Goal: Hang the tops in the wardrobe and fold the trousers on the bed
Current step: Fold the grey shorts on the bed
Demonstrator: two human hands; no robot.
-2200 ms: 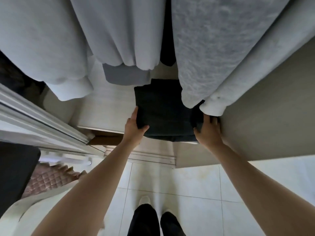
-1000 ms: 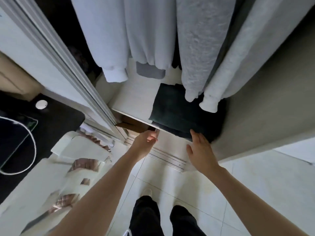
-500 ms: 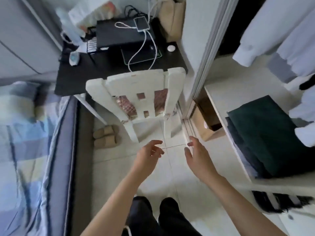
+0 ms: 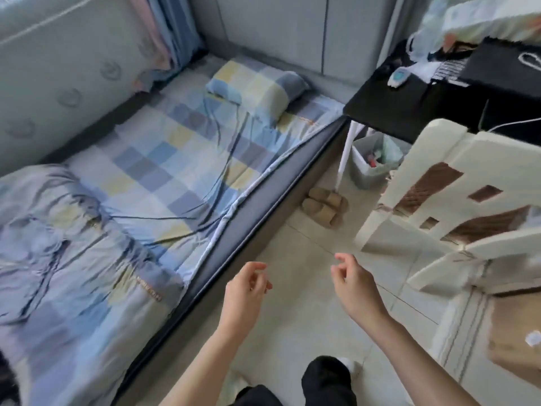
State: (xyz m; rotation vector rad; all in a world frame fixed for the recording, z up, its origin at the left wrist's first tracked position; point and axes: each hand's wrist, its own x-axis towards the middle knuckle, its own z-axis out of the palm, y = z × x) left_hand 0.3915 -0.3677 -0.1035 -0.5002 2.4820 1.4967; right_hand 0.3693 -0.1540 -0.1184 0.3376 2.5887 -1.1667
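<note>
The bed (image 4: 175, 159) with a blue and yellow checked sheet fills the left of the view. A rumpled pale blue duvet (image 4: 58, 244) lies on its near end and a pillow (image 4: 257, 86) at the far end. No tops or trousers show on it, and the wardrobe is out of view. My left hand (image 4: 246, 291) hangs over the floor beside the bed edge, fingers loosely curled and empty. My right hand (image 4: 351, 282) floats a little to the right, also loosely curled and empty.
A cream chair (image 4: 456, 200) stands close on the right. Behind it is a black desk (image 4: 409, 104) with cables and small items. A grey bin (image 4: 371, 162) sits under the desk and a pair of tan slippers (image 4: 322, 206) lies on the tiled floor (image 4: 307, 332).
Both hands let go of the folded dark trousers on the wardrobe shelf and drew back. The view swung left from the wardrobe, past the chair and desk, to the bed.
</note>
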